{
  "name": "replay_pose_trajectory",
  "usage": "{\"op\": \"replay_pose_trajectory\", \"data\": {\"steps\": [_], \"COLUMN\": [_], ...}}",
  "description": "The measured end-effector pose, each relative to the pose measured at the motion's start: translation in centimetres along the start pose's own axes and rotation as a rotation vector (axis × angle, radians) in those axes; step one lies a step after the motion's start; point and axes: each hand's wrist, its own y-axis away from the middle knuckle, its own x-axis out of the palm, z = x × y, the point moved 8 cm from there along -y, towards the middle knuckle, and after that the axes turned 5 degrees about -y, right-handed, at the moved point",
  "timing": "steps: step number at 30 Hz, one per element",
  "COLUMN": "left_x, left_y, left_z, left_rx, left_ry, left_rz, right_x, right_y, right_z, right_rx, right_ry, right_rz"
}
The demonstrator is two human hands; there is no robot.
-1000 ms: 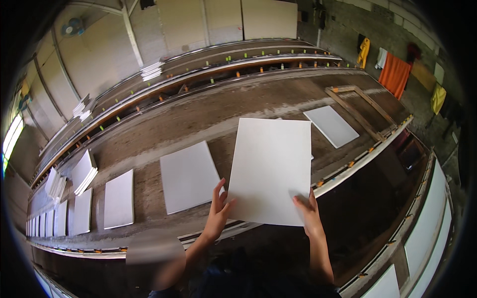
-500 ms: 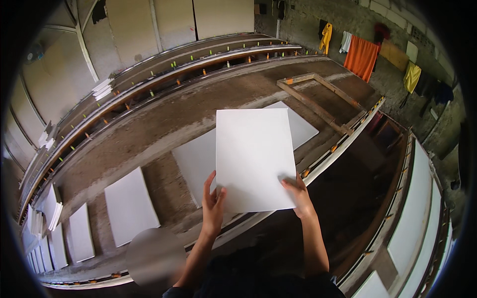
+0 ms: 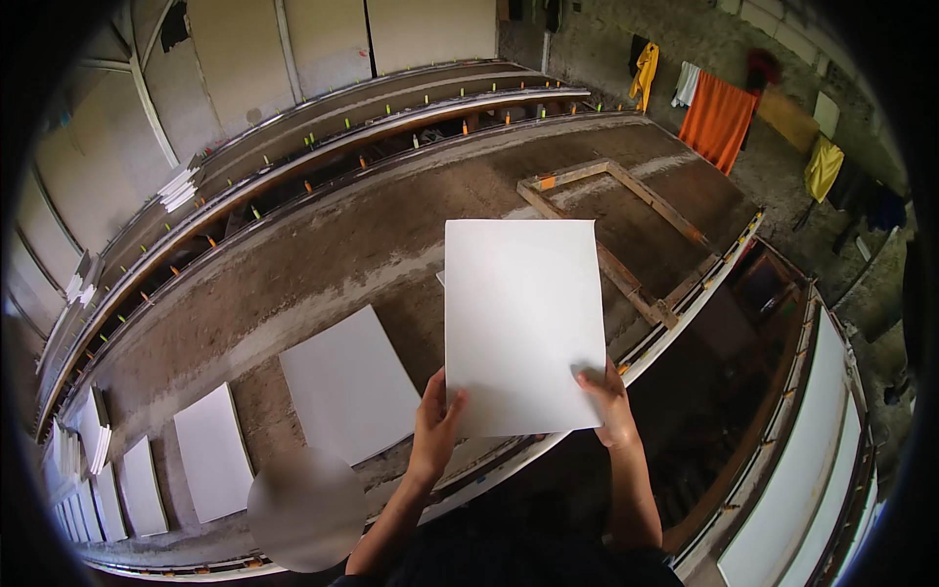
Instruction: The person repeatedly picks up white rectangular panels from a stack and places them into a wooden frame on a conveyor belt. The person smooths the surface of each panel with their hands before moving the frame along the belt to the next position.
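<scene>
A plain white rectangular sheet (image 3: 523, 323) is held up over the long brown table (image 3: 293, 249). My left hand (image 3: 437, 421) grips its lower left edge, thumb on the face and fingers mostly behind. At the lower right edge, my right hand (image 3: 608, 406) is closed on it the same way. Just left of the held sheet, a larger-looking white sheet (image 3: 349, 383) lies flat on the table. Another flat white sheet (image 3: 214, 452) lies farther left. Behind the held sheet, a sliver of another pale sheet shows; the rest is hidden.
A wooden frame (image 3: 626, 281) lies on the table's right part. White stacks (image 3: 95, 430) stand at the far left. Racks with coloured pegs (image 3: 362, 161) run along the back. Right, beyond a dark gap, is another table with white sheets (image 3: 794, 460). An orange cloth (image 3: 717, 122) hangs behind.
The view has shifted right along the table, so the lying sheets and frame appear farther left. Both hands still hold the white sheet, which now covers most of the sheet behind it.
</scene>
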Motion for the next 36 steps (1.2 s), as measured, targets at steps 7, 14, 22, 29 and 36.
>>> {"op": "replay_pose_trajectory", "data": {"steps": [7, 14, 22, 29, 36], "left_x": [9.7, 24.6, 35.7, 36.8, 37.6], "left_y": [-4.8, -11.0, -20.4, -26.0, -30.1], "left_z": [-0.3, -1.1, -0.4, 1.2, 4.0], "left_rx": [-0.082, -0.003, 0.069, 0.109, 0.123], "left_ry": [0.034, -0.092, -0.183, -0.266, -0.330], "left_rz": [-0.002, -0.027, -0.080, -0.174, -0.173], "right_x": [-8.3, -20.4, -28.5, -28.7, -31.1], "right_y": [-6.7, -13.3, -24.1, -33.6, -42.0], "right_z": [4.4, 12.4, 19.4, 21.6, 20.7], "right_rx": [0.009, -0.015, -0.059, -0.064, -0.251], "right_ry": [-0.042, -0.068, 0.126, 0.385, 0.752], "right_rz": [0.072, 0.131, 0.187, 0.240, 0.101]}}
